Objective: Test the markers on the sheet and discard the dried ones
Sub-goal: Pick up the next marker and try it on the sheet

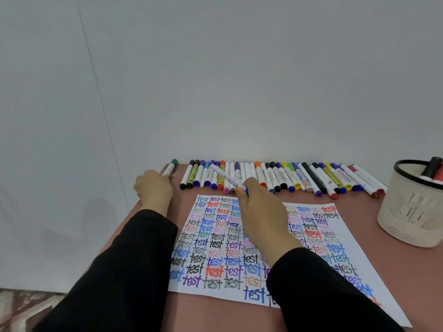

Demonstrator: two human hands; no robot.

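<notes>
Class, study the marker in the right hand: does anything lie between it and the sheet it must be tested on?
Nothing visible does. The right hand holds the marker at the far edge of the sheet, with no object between them; the row of markers lies beyond the sheet.

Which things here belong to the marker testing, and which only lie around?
Job in hand: green-capped marker in left hand; blue marker in right hand; row of markers; sheet; basket holding markers, likely discards.
Just there: table; patterned floor; wall.
</notes>
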